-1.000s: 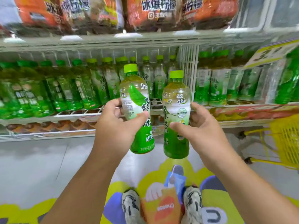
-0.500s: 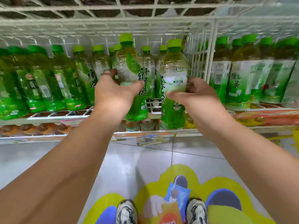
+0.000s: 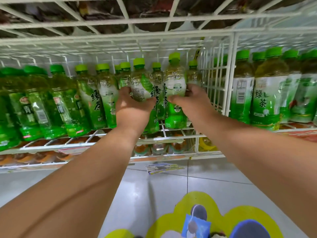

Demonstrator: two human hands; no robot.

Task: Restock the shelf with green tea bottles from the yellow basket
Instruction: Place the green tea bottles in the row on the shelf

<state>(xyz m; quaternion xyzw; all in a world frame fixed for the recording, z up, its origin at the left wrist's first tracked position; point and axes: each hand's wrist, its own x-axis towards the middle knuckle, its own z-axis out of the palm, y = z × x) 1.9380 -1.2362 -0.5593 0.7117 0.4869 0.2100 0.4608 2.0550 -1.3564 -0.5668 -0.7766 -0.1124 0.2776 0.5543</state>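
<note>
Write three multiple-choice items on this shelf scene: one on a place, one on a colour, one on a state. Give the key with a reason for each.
1. Where are the two held bottles?
A. At the wire shelf's front, among the green tea bottles
B. On the floor
C. In a basket

2. What colour are the caps of the held bottles?
A. Red
B. Light green
C. White

3. What are the hands doing?
A. Hanging idle
B. Pressing flat on the shelf
C. Each gripping a bottle

Key:
1 A: the left bottle and right bottle stand at the wire shelf edge.
2 B: both caps show light green.
3 C: the left hand and right hand each curl round a bottle.
</note>
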